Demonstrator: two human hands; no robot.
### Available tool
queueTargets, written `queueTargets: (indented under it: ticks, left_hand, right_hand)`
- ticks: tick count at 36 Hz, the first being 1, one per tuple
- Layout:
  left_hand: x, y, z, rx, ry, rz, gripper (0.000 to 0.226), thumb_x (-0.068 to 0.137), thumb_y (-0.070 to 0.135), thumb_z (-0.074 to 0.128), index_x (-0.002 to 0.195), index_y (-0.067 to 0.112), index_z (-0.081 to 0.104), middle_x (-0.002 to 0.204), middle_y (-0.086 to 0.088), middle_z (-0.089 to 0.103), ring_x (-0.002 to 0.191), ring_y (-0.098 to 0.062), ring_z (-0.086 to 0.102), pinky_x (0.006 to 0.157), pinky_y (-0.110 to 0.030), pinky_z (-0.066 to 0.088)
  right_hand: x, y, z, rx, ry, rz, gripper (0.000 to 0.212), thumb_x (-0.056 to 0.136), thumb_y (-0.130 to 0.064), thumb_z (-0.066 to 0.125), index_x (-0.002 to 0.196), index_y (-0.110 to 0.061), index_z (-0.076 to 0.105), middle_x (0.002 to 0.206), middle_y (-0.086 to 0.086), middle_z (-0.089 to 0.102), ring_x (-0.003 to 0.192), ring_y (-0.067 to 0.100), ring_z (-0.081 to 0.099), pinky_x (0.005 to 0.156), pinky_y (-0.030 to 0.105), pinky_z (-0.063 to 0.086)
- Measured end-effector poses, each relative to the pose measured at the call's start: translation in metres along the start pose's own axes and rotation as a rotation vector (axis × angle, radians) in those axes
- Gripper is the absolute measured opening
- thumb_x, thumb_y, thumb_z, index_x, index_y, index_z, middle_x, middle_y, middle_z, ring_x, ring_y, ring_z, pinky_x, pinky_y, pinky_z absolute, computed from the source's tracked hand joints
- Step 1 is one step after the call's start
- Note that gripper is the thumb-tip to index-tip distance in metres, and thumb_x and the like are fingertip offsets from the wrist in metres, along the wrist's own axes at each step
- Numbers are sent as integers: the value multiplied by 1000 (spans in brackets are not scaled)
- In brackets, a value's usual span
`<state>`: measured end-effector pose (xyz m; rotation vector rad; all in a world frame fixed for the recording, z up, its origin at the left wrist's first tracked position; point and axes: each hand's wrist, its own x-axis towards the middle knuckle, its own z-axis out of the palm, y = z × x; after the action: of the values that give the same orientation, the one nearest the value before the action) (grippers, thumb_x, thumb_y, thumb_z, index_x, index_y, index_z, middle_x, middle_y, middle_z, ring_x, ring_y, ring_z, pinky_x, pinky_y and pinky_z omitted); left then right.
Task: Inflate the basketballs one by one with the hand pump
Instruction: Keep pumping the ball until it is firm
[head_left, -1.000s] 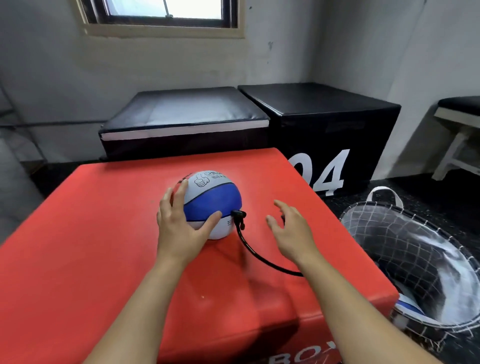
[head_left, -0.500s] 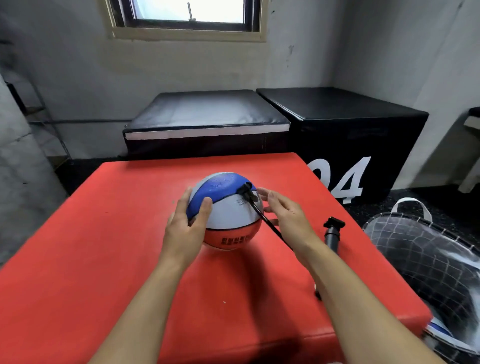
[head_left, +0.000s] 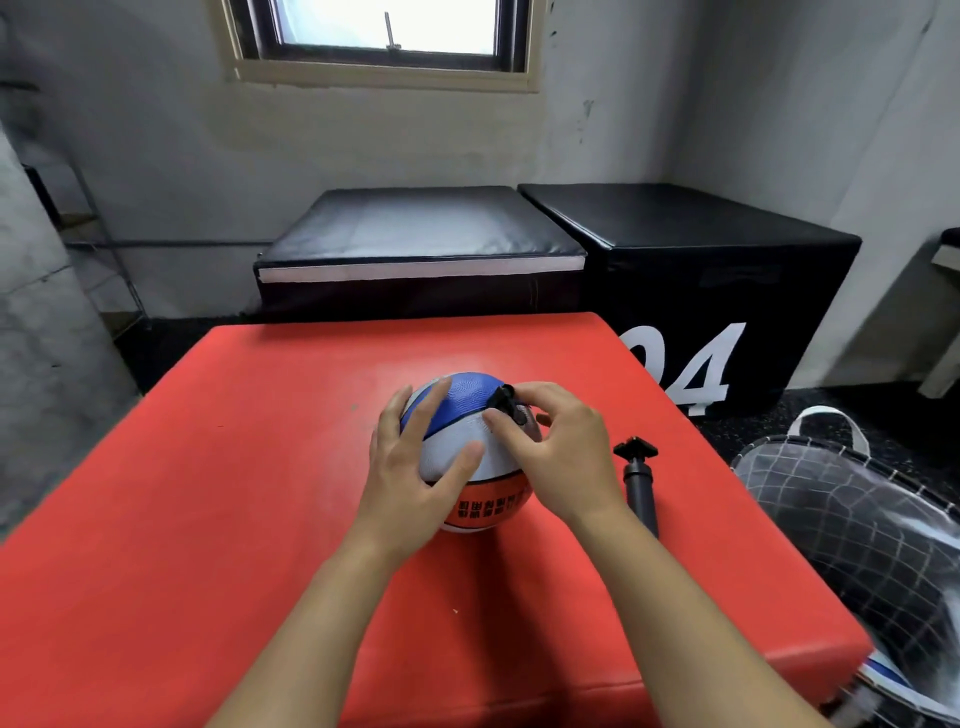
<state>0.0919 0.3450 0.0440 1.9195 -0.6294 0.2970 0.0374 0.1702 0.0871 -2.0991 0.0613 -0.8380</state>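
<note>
Red padded desk (head_left: 208, 519), ball dead centre. Left hand (head_left: 415, 467) spread, cupping the basketball (head_left: 467, 441) from 9 o'clock; right hand (head_left: 561, 457) pinches the black hose connector (head_left: 506, 402) at the valve on top. Keep the needle square to the valve, ball pinned. Hand pump (head_left: 641, 488) lies at 3 o'clock. Mesh basket (head_left: 857, 519) beyond the desk edge holds another ball (head_left: 883, 675).

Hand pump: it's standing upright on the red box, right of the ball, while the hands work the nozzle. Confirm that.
Not quite. The head view shows the hand pump lying on its side on the red box, right of the ball, while the right hand pinches the nozzle.
</note>
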Motion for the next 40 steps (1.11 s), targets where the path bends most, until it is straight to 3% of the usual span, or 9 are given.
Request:
queueTargets:
  ticks: [2,6,11,26,33,40]
  left_hand:
    - [-1,3,1,12,-7,-10,69,83,73,58,148,66,36,166,9,24,156,-3,14,118,-18,14]
    - [-1,2,1,12,6,2,63,83,72,59,141,75,36,165,9,25,156,-7,18,122,-29,20]
    - [-1,-3,-3,13,-3,18,64,84,70,59,144,69,38,164,7,27,156,-12,23,126,-40,26]
    - [3,-6,-6,-30,-24,-15,66,82,70,59,144,65,40,164,9,27,156,-6,19,120,-27,21]
    - [4,-11,-9,-44,-23,-24,67,83,68,59,147,61,41,163,9,28,157,-6,17,123,-30,22]
    - [3,-14,-12,-63,-33,-34,67,83,68,61,147,62,41,163,8,29,157,-8,17,124,-32,23]
  right_hand:
    - [0,-1,3,-13,26,-3,15,91,-34,73,100,-24,78,98,-14,73,92,7,67,85,41,54]
    - [-1,-2,5,-76,32,-20,10,95,-32,69,102,-26,74,103,-16,71,93,8,68,83,43,55]
    - [-3,-3,4,-143,44,-64,9,96,-28,70,104,-28,72,108,-19,69,90,6,67,79,41,55]
    - [1,-1,9,-31,66,-81,15,96,-21,71,110,-24,77,114,-21,69,106,5,68,90,42,58]
    - [1,-7,12,65,74,-63,16,96,-14,74,109,-22,78,113,-20,71,108,4,69,92,40,58]
    - [5,-12,15,-88,47,-72,11,90,-36,76,101,-32,75,107,-24,68,98,2,67,81,42,56]
